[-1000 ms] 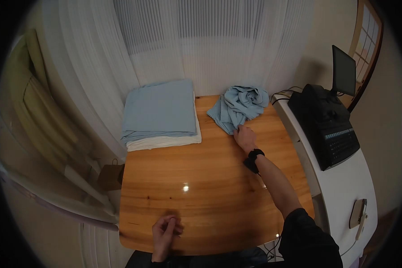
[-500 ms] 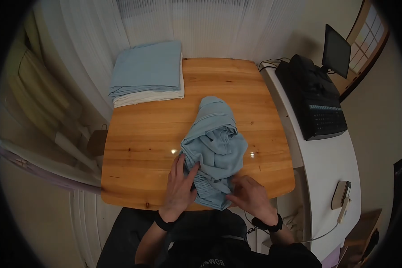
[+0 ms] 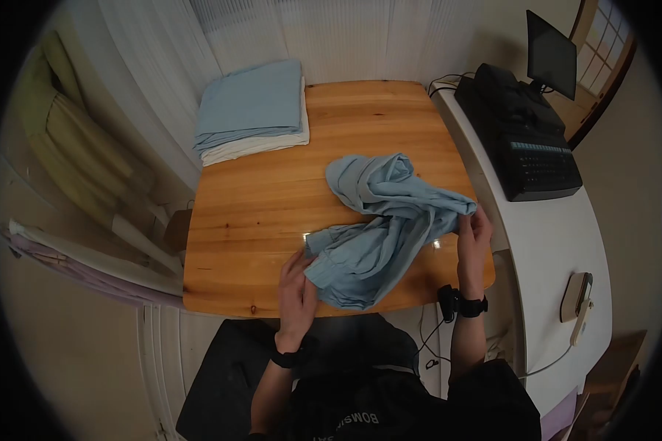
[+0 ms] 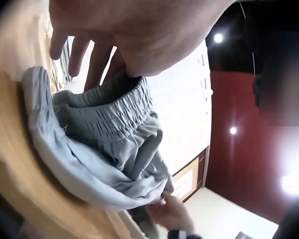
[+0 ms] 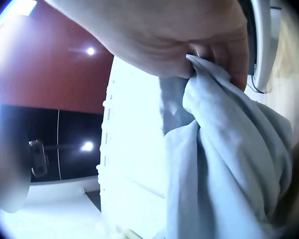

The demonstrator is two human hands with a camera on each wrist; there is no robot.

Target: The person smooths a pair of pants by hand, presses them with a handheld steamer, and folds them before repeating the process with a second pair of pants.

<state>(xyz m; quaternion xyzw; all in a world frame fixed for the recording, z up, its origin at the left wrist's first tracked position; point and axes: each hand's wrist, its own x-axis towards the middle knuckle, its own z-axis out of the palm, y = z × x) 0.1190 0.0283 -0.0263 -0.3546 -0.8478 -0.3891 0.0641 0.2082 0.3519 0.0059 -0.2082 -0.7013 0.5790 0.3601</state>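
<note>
Light blue elastic-waisted pants (image 3: 379, 235) lie crumpled and partly spread across the near right of the wooden table. My right hand (image 3: 475, 239) pinches a gathered edge of them at the table's right side. In the right wrist view, the cloth (image 5: 229, 144) hangs in folds from its curled fingers. At the near left end of the pants is my left hand (image 3: 296, 301), its fingers fairly straight and touching the edge. The left wrist view shows those fingers (image 4: 95, 67) beside the gathered waistband (image 4: 114, 117), which stands partly open; the thumb is mostly hidden.
A folded blue and white cloth stack (image 3: 250, 106) sits at the table's (image 3: 250, 242) far left corner. On the right stands a white desk (image 3: 552, 242) with a black keyboard machine (image 3: 526, 140), a screen (image 3: 552, 55) and a small corded device (image 3: 577, 298). Curtains (image 3: 331, 44) hang behind.
The pants have come from the far right of the table to its near side. My right hand has since drawn one edge outward to the right, spreading them; my left hand has joined at the waistband.
</note>
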